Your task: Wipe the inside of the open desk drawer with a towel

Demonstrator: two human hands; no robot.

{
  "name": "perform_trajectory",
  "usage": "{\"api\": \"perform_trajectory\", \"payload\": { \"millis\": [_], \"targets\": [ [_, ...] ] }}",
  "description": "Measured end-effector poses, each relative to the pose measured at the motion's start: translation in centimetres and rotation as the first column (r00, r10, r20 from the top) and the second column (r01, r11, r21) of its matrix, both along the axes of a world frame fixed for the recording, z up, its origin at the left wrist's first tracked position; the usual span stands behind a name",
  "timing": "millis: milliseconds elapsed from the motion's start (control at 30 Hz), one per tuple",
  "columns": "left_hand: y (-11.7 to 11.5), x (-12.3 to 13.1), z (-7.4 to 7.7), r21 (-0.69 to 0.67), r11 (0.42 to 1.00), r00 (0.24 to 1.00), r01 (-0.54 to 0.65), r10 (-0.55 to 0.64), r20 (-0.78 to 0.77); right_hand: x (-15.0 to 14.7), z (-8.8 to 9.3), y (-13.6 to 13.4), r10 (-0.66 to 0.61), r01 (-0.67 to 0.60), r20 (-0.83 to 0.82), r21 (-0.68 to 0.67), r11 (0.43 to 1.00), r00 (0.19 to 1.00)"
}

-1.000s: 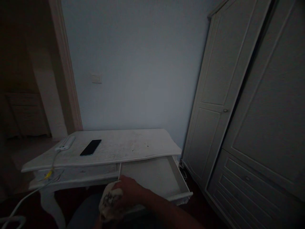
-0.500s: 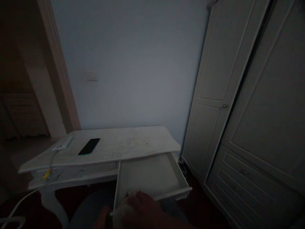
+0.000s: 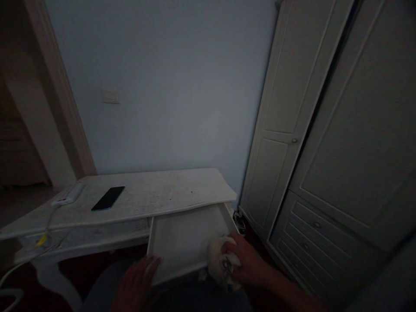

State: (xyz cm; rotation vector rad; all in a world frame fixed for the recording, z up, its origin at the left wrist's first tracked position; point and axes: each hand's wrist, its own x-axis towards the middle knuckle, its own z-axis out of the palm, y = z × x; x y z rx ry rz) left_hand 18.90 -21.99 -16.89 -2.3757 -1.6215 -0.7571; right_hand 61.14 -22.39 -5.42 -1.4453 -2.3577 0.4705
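Observation:
An open drawer (image 3: 186, 238) juts out of the right part of a white desk (image 3: 169, 186). My right hand (image 3: 245, 260) is closed on a bunched, light-coloured cloth (image 3: 219, 262) with dark marks, at the drawer's front right corner. My left hand (image 3: 138, 279) rests at the drawer's front left corner, its fingers laid over the edge and its thumb side dim. The inside of the drawer shows a bare pale bottom.
A black phone (image 3: 108, 198) and a white power strip (image 3: 68, 193) lie on the desk's left part. A cable with a yellow tag (image 3: 42, 240) hangs there. A wardrobe (image 3: 273, 173) stands at right; dark items (image 3: 239, 222) sit beside the desk.
My right hand has moved right with the cloth, from the drawer's front left to its front right corner. My left hand has come up into clearer view. The camera view has shifted slightly right.

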Motion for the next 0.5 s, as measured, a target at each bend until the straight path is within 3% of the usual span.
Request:
{"api": "perform_trajectory", "payload": {
  "millis": [67,133,200,267,367,500],
  "targets": [
    [1.0,2.1,1.7,-0.104,0.988,0.985,0.113,-0.125,-0.119,-4.8,-0.7,1.0,0.047,-0.048,-0.042,-0.035,0.998,0.998],
    [1.8,4.0,3.4,-0.317,0.943,0.972,0.104,-0.165,-0.169,-10.0,-1.5,2.0,0.149,-0.150,-0.027,-0.034,0.988,0.988],
    [2.1,5.0,4.8,-0.475,0.874,0.976,0.100,-0.180,-0.125,-14.1,-2.2,2.8,0.203,-0.202,0.032,-0.015,0.979,0.979],
    [2.1,5.1,5.6,-0.517,0.845,0.977,0.134,-0.201,-0.075,-15.7,-2.8,3.1,0.224,-0.226,0.113,0.001,0.974,0.968],
    [1.8,4.2,5.5,-0.445,0.878,0.968,0.174,-0.235,-0.085,-12.7,-3.7,2.5,0.249,-0.271,0.196,0.091,0.958,0.948],
    [1.7,3.5,4.7,-0.403,0.898,0.964,0.176,-0.240,-0.114,-3.3,-4.8,0.7,0.120,-0.160,0.204,0.193,0.968,0.972]
  ]
}}
